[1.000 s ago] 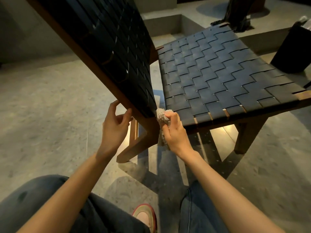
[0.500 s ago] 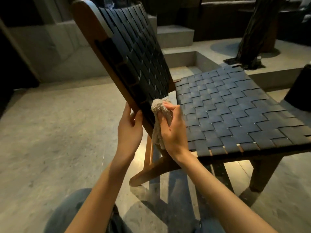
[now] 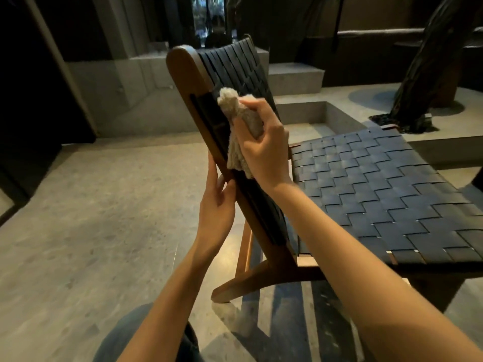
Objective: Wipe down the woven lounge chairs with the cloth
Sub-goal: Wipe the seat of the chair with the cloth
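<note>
Beige terry cloth (image 3: 236,155) wadded high on the backrest of the dark woven-strap lounge chair (image 3: 366,194).
Light and limp, the cloth likely handles best bunched. The right hand (image 3: 264,150) curls round it, pressing it against the brown wooden side rail (image 3: 183,71). The left hand (image 3: 215,207), fingers straight, steadies that stiff rail lower down.

Chair seat (image 3: 379,194) cut by right edge; cloth (image 3: 236,155) partly under right hand (image 3: 264,150).
</note>
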